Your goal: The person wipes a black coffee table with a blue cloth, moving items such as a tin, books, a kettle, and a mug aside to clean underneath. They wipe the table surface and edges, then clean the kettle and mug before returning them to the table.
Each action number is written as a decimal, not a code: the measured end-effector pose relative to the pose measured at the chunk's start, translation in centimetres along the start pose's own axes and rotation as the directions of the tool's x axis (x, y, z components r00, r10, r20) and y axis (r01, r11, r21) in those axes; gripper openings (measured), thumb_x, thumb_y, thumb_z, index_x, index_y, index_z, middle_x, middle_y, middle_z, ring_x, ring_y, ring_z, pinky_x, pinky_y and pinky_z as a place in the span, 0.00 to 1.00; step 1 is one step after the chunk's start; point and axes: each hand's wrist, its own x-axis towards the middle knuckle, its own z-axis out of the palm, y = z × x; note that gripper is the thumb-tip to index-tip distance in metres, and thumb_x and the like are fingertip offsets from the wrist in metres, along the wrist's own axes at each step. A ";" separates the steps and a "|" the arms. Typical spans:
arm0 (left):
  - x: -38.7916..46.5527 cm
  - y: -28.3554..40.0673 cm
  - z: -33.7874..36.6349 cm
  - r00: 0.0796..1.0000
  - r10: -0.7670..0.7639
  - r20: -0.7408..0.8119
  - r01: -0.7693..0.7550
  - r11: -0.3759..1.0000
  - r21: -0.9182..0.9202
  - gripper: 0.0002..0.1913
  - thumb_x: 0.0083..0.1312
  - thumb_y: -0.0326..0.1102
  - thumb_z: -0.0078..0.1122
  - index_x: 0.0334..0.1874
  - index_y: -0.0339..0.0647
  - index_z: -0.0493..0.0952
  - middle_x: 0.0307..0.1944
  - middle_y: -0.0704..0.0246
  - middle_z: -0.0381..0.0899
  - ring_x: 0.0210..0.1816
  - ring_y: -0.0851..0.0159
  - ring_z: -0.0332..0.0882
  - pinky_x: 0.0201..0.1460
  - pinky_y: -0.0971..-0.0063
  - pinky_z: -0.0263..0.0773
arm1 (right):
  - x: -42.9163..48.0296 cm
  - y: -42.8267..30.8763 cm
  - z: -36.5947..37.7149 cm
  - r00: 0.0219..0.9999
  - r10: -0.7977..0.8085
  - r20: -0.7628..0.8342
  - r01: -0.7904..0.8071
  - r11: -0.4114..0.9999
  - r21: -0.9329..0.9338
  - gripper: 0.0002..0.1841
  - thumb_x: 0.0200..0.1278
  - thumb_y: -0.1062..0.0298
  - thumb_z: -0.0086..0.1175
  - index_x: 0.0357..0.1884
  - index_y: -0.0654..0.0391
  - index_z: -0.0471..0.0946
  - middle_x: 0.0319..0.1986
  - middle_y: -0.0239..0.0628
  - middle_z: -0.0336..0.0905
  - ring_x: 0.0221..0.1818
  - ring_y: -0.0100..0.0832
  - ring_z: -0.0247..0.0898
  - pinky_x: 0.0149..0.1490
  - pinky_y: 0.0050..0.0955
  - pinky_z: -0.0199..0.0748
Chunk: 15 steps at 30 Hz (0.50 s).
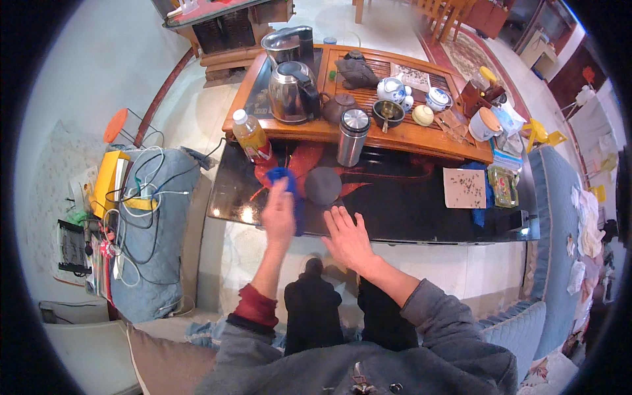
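Observation:
My left hand [278, 217] grips a blue cloth [282, 175] over the left front of the black glossy tabletop [395, 217]; the hand is slightly blurred. My right hand [348, 237] is at the table's front edge, palm down with its fingers apart, and holds nothing. Between and just beyond the hands lies a dark round disc [323, 185], perhaps a coaster. A steel thermos flask [352, 138] stands behind the disc. Left of the flask, a plastic bottle [252, 137] with a white cap and amber drink stands behind the cloth.
A wooden tea tray [306, 129] carries two metal kettles [292, 94], a brown clay teapot [339, 106], a dark bowl [388, 114] and blue-and-white teaware [391, 90]. At right lie a speckled paper sheet [464, 188] and a green-lidded plastic box [503, 185]. Cables [148, 197] cover a blue armrest.

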 end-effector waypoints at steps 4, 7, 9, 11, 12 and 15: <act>-1.2 1.6 4.7 0.785 0.335 0.521 -0.589 0.664 0.460 0.24 0.73 0.44 0.52 0.69 0.49 0.73 0.73 0.62 0.66 0.76 0.49 0.57 0.78 0.48 0.49 | -1.2 -0.2 -0.5 0.998 -0.027 0.050 0.025 0.999 0.040 0.31 0.64 0.54 0.58 0.65 0.62 0.71 0.67 0.47 0.67 0.73 0.45 0.57 0.70 0.59 0.55; 1.0 1.2 7.0 0.815 0.310 0.489 -0.560 0.637 0.530 0.26 0.74 0.50 0.46 0.71 0.50 0.71 0.76 0.61 0.62 0.78 0.45 0.53 0.77 0.36 0.42 | -1.1 -0.2 -0.6 1.000 -0.023 0.019 0.022 0.998 0.064 0.31 0.61 0.56 0.60 0.64 0.61 0.72 0.67 0.45 0.68 0.74 0.43 0.56 0.71 0.58 0.54; 2.6 0.6 8.1 0.876 0.240 0.417 -0.460 0.673 0.580 0.26 0.74 0.51 0.46 0.71 0.50 0.70 0.76 0.60 0.61 0.78 0.46 0.52 0.77 0.38 0.42 | -1.0 -0.2 -0.6 0.999 -0.026 0.020 0.025 0.999 0.035 0.31 0.61 0.56 0.60 0.64 0.61 0.72 0.66 0.44 0.68 0.74 0.42 0.56 0.71 0.58 0.54; 4.0 -0.4 8.7 0.918 0.204 0.341 -0.381 0.698 0.607 0.23 0.75 0.47 0.47 0.67 0.46 0.74 0.73 0.58 0.66 0.75 0.47 0.58 0.77 0.46 0.50 | -1.1 -0.3 -0.6 1.000 -0.012 0.028 0.011 1.000 0.011 0.31 0.62 0.57 0.60 0.66 0.60 0.70 0.68 0.44 0.66 0.74 0.42 0.56 0.71 0.56 0.55; 4.6 -1.0 8.7 0.935 0.176 0.310 -0.334 0.731 0.595 0.22 0.75 0.46 0.48 0.65 0.45 0.75 0.71 0.57 0.68 0.74 0.47 0.61 0.76 0.49 0.52 | -1.1 -0.3 -0.6 0.999 -0.018 0.030 0.017 1.000 0.005 0.32 0.62 0.57 0.60 0.67 0.60 0.69 0.69 0.44 0.65 0.74 0.42 0.56 0.71 0.56 0.55; 6.2 -3.6 7.0 0.958 0.182 0.223 -0.282 0.749 0.600 0.17 0.74 0.37 0.48 0.59 0.39 0.79 0.64 0.54 0.76 0.66 0.44 0.70 0.71 0.57 0.62 | -1.3 -0.2 -0.7 1.000 -0.021 0.018 0.020 0.999 0.028 0.34 0.63 0.57 0.59 0.70 0.58 0.66 0.70 0.43 0.64 0.74 0.41 0.55 0.72 0.54 0.55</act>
